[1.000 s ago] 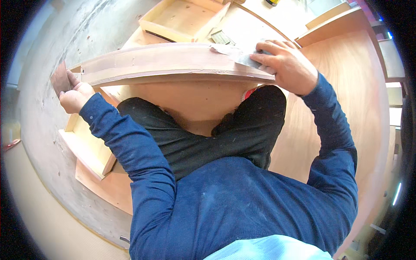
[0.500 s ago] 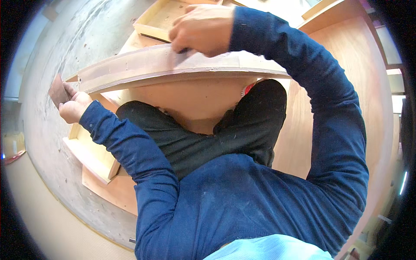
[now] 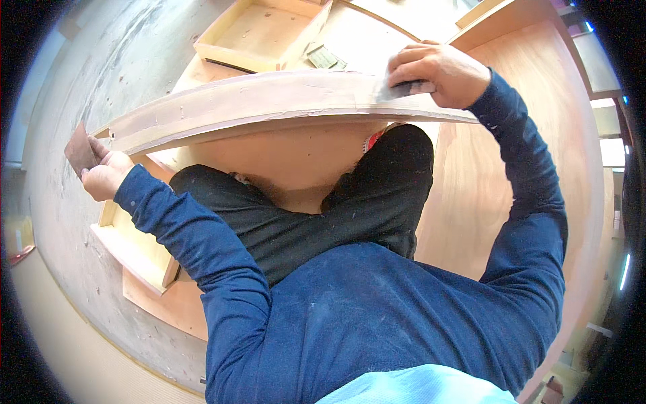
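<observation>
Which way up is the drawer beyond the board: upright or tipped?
Upright: the drawer lies open side up beyond the board, its inside showing between raised sides.

Woodworking workshop | bare wooden drawer (image 3: 259, 32) | wood panel (image 3: 481, 182) | stained floor (image 3: 145, 57)

"What crosses the upper middle?"
"A board (image 3: 256, 97) — left hand (image 3: 106, 172) at its left end, right hand (image 3: 439, 71) over its right part."
"And the drawers?"
"One drawer (image 3: 259, 28) lies beyond the board, top centre-left; the second drawer (image 3: 138, 250) at the left, below the left hand."
"Right side?"
"A panel (image 3: 474, 185)."
</observation>
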A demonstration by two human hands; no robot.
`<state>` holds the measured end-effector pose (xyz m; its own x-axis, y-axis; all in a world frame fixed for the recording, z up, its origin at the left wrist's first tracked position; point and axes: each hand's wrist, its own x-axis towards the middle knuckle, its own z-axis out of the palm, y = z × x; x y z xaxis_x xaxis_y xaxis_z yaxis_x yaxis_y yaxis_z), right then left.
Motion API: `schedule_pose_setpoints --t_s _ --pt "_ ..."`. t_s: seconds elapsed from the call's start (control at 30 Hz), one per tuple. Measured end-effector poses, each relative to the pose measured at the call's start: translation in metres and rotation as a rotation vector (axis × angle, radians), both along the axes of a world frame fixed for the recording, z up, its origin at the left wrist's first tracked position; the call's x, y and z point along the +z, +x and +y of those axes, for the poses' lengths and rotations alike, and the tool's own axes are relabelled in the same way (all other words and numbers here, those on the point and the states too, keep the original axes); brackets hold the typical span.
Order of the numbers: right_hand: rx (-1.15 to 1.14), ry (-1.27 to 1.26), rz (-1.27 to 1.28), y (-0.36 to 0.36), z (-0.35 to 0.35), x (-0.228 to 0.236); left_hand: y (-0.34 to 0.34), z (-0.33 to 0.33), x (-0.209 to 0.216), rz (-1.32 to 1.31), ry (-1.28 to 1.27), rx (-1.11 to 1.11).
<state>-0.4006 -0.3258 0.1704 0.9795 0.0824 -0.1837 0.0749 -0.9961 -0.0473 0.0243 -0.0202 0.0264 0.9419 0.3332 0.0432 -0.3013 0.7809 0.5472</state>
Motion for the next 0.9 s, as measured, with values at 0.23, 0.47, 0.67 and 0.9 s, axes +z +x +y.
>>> schedule_pose_setpoints --t_s 0.23,0.47,0.67,0.9 --pt "-0.030 0.472 -0.368 0.036 0.042 -0.049 -0.006 -0.010 0.003 -0.034 0.013 -0.015" --pt "-0.227 0.189 -0.341 0.015 0.036 -0.065 -0.019 -0.016 0.017 0.026 0.015 0.007" --pt "-0.367 -0.043 -0.181 -0.004 0.032 -0.018 -0.014 -0.014 0.013 -0.021 0.001 -0.022" --pt "-0.004 -0.110 -0.258 0.085 0.070 -0.035 -0.020 -0.024 0.026 0.000 -0.078 0.021"
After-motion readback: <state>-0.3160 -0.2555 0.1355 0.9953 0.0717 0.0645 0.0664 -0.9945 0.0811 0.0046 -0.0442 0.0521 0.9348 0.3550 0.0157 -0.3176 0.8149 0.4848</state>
